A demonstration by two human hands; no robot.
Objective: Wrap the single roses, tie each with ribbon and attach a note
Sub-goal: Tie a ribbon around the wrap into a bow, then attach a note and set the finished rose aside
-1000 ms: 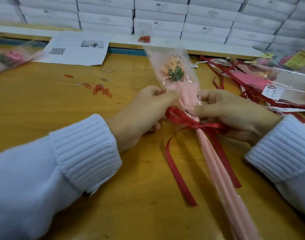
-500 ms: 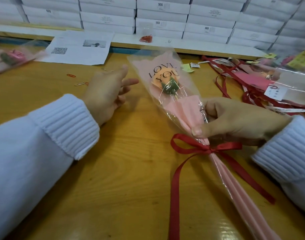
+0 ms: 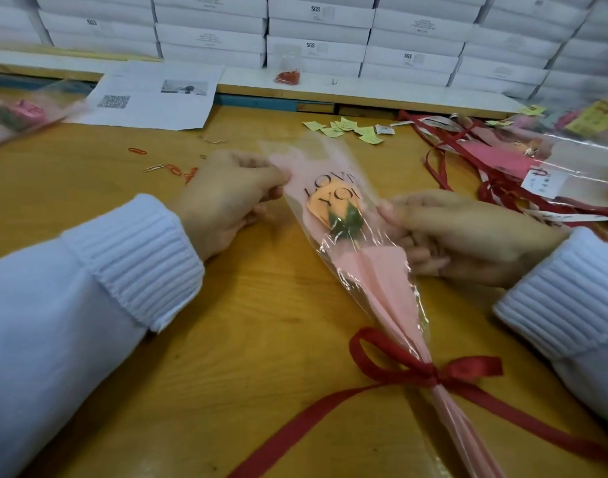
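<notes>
The left hand [image 3: 226, 198] pinches the left edge and the right hand [image 3: 461, 232] grips the right edge of the clear-and-pink cellophane-wrapped orange rose [image 3: 344, 215]. It lies on the yellow wooden worktop [image 3: 261, 339], bloom pointing away, stem toward the person, with a red ribbon bow [image 3: 430, 372]. White stacked boxes [image 3: 316, 36] stand behind.

Free tabletop [image 3: 261, 374] near front, left of wrapped rose [image 3: 381, 281]; paper clips [image 3: 173, 169] beyond; ribbon pile [image 3: 492, 191] crowds right.

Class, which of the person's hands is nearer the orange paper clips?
Left. The left hand sits just beside the paper clips; the right hand holds the wrapped rose from its far side, farther off.
</notes>
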